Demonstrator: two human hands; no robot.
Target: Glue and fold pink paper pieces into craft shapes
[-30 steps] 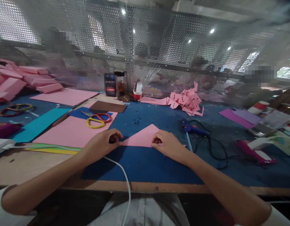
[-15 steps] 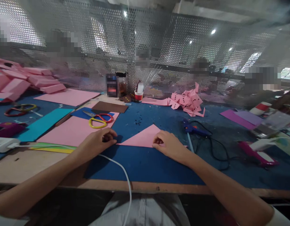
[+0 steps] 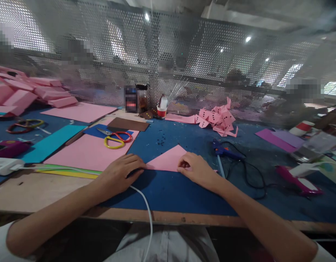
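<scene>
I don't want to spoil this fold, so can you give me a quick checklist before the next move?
1. Left hand at pink triangle's left corner: ok.
2. Right hand at its near edge: ok.
3. Whole triangle in sight: not ok, right hand covers part.
4. White cable clear of left hand: cannot tell, partly hidden there.
5. Nearer scissors apart from triangle: ok.
6. Blue glue gun cool: cannot tell.

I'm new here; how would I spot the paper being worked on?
Find the blue tabletop. Toward its near edge, between the left hand and right hand, lies pink paper. Its visible part is a triangle, unlike the larger pink sheet under the scissors.
</scene>
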